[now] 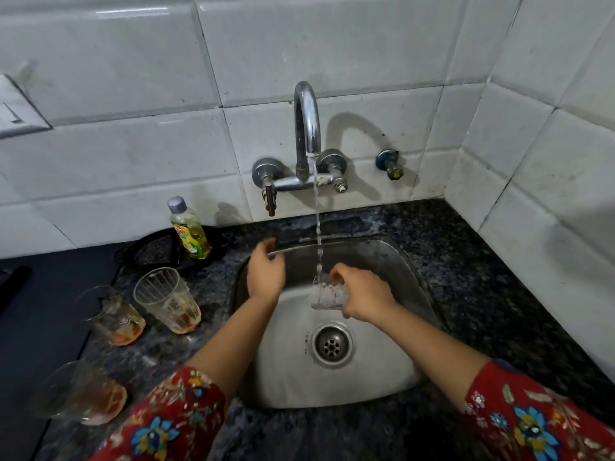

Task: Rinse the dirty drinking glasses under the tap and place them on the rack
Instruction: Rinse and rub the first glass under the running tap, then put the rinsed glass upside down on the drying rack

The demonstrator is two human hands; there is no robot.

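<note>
Right hand is wrapped around a glass, fingers curled over the top of it, holding it a bit tilted over the sink, right under the tap. The water comes down in a thin stream and hits the glass at its upper left edge, so it's all bubbles in there and kinda hard to see through. Left hand isn't holding anything. Its fingers are loose and slightly bent, and it hovers over the left side of the sink, a little blurry. The drain sits just below the glass in the picture. Around the sink there's a dark speckled counter, and to the left of the sink three more dirty ones are waiting, all with orange gunk at the bottom: a tall glass closest to the sink rim, a second glass just left of it, and a near glass down by the left sleeve, pretty blurred. Behind them a soap bottle with yellow-green liquid and a grey cap stands at the right edge of a black tray. The wall is white tiles, with a small blue-topped valve to the right of the tap. Both sleeves are red with a flower print.
</note>
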